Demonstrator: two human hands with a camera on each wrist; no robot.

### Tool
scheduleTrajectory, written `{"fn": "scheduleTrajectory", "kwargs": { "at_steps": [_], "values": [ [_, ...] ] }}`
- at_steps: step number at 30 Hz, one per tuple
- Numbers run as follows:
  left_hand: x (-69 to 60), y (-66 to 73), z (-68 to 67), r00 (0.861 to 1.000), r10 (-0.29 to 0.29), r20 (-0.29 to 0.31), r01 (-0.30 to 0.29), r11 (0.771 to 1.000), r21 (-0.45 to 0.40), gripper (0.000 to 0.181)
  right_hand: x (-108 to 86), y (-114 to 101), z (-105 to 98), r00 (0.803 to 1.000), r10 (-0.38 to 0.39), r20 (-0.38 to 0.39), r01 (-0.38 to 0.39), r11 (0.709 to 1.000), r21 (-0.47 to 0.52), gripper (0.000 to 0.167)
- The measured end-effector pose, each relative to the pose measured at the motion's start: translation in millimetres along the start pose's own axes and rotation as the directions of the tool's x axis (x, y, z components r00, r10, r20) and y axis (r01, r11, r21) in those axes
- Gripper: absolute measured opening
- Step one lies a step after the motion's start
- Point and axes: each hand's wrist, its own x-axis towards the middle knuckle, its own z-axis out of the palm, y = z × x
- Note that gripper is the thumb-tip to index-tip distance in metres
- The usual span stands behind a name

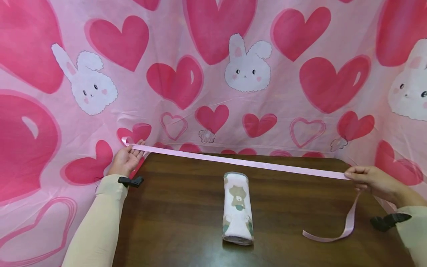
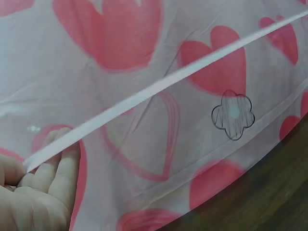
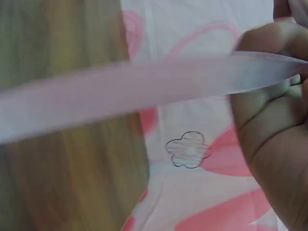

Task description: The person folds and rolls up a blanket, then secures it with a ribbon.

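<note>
A pink ribbon [image 1: 240,161] is stretched taut in the air between both hands, above the far part of the table. The left hand [image 1: 127,158] pinches it near one end, palm up, and a small loop stands up past the thumb. In the left wrist view the ribbon [image 2: 144,94] runs from the thumb of the left hand [image 2: 45,187] across the other fingers. At the right, the right hand [image 1: 377,181] pinches the ribbon, and its loose tail hangs down in a curve. The right wrist view shows the ribbon [image 3: 120,91] entering the right hand [image 3: 274,110].
A rolled towel [image 1: 238,209] with a bear print lies on the brown wooden table [image 1: 173,215], below the ribbon, its length pointing away from the person. A pink cloth [image 1: 213,89] with hearts and rabbits hangs behind and at both sides.
</note>
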Motion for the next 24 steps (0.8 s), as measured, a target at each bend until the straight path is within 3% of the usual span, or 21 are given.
{"fn": "scheduleTrajectory", "kwargs": {
  "at_steps": [3,5,8,11,13,19,24],
  "values": [
    [-0.1,5.2,-4.7,0.999,0.027,-0.026,-0.027,1.0,-0.004,0.058,5.0,-7,-7,0.999,-0.022,-0.023,0.022,1.0,0.001,0.033],
    [-0.8,7.4,-8.0,0.998,0.043,-0.035,-0.043,0.999,0.008,0.061,8.5,-12,-12,0.993,-0.018,-0.115,0.011,0.998,-0.064,0.028],
    [-1.4,9.2,-13.1,0.998,0.053,-0.033,-0.052,0.998,0.032,0.063,14.9,-20,-19,0.95,0.023,-0.313,-0.103,0.964,-0.243,0.015],
    [-0.7,7.6,-17.4,0.998,0.052,-0.025,-0.05,0.995,0.091,0.063,23.9,-23,-22,0.904,0.047,-0.425,-0.224,0.898,-0.378,0.035],
    [1.5,4.8,-20.1,0.998,0.055,-0.016,-0.052,0.988,0.145,0.06,31.0,-22,-21,0.894,0.055,-0.445,-0.262,0.87,-0.418,0.049],
    [13.5,-8.8,-25.8,0.998,0.055,-0.037,-0.041,0.949,0.311,0.048,55.8,-4,-11,0.883,0.026,-0.468,-0.247,0.874,-0.418,0.048],
    [21.8,-13.6,-22.9,0.993,0.08,-0.087,-0.052,0.955,0.292,0.05,69.9,8,-13,0.856,-0.036,-0.516,-0.221,0.876,-0.428,0.042]
  ]
}}
